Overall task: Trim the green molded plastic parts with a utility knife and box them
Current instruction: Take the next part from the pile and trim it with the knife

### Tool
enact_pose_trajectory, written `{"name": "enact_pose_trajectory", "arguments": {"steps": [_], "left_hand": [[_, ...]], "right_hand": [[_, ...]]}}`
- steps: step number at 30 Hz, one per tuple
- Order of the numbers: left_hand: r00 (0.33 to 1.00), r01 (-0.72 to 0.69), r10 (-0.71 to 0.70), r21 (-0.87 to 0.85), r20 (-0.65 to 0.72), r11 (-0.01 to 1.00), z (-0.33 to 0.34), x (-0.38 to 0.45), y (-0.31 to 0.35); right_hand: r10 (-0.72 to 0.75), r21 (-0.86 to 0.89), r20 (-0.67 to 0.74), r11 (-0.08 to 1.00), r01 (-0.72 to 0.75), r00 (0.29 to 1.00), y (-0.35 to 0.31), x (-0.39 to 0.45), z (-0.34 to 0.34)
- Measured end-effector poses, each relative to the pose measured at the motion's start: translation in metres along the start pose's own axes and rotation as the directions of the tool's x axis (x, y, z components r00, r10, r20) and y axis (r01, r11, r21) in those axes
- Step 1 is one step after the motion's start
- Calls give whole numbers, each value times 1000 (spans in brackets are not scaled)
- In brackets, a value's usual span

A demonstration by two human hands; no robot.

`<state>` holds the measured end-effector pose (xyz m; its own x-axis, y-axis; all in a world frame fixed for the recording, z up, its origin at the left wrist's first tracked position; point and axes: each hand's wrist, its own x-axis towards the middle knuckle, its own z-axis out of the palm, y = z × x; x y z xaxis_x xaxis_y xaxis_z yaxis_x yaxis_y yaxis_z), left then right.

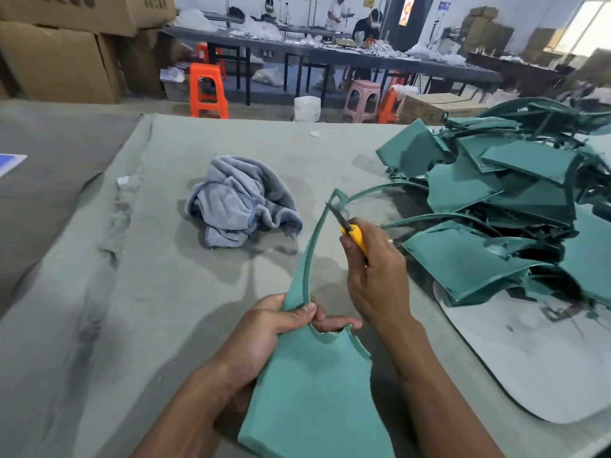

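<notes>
Grey cloth is covering the desk (pixel 205 309), where the left hand (pixel 264 332) is pinching a green plastic part (pixel 310 385) at the base of its thin curved strip, and the right hand (pixel 377 276) is gripping a yellow utility knife (pixel 352 231) with its blade at the strip's looped tip. The part is looking light and stiff in the panel but whippy along the strip, so holding near the cut seems wise. Box printing behind is reading too blurred to make out.

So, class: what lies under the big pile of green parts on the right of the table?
Under the pile of green parts a pale rounded sheet sticks out at the near side, lying on the grey table cover. How far the sheet runs beneath the pile is hidden.
</notes>
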<state>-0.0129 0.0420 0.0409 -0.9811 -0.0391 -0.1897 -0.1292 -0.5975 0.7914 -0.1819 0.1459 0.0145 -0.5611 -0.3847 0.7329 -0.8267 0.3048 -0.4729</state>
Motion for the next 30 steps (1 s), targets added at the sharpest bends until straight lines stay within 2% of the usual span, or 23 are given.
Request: {"name": "enact_pose_trajectory", "arguments": {"steps": [3, 8, 11, 14, 18, 24, 30], "left_hand": [[998, 6, -5, -15, 58, 1000, 0, -1, -2], [996, 5, -2, -41, 91, 999, 4, 0, -4], [992, 19, -10, -65, 128, 998, 9, 1, -6], [986, 24, -11, -78, 167, 997, 14, 4, -5], [987, 20, 0, -122, 160, 992, 17, 2, -3], [987, 26, -5, -132, 161, 991, 13, 0, -2], [975, 13, 8, -94, 221, 996, 14, 0, -2]], "right_hand": [[48, -28, 17, 998, -47, 999, 5, 1, -2], [13, -16, 28, 1000, -12, 1000, 5, 1, -3], [33, -53, -36, 998, -35, 999, 4, -1, -4], [19, -61, -158, 998, -29, 987, 1, 1, -5], [2, -76, -258, 997, -23, 966, 2, 4, -9], [-65, -151, -63, 987, 54, 996, 12, 1, -13], [-47, -162, -167, 987, 20, 985, 12, 1, -16]]}}
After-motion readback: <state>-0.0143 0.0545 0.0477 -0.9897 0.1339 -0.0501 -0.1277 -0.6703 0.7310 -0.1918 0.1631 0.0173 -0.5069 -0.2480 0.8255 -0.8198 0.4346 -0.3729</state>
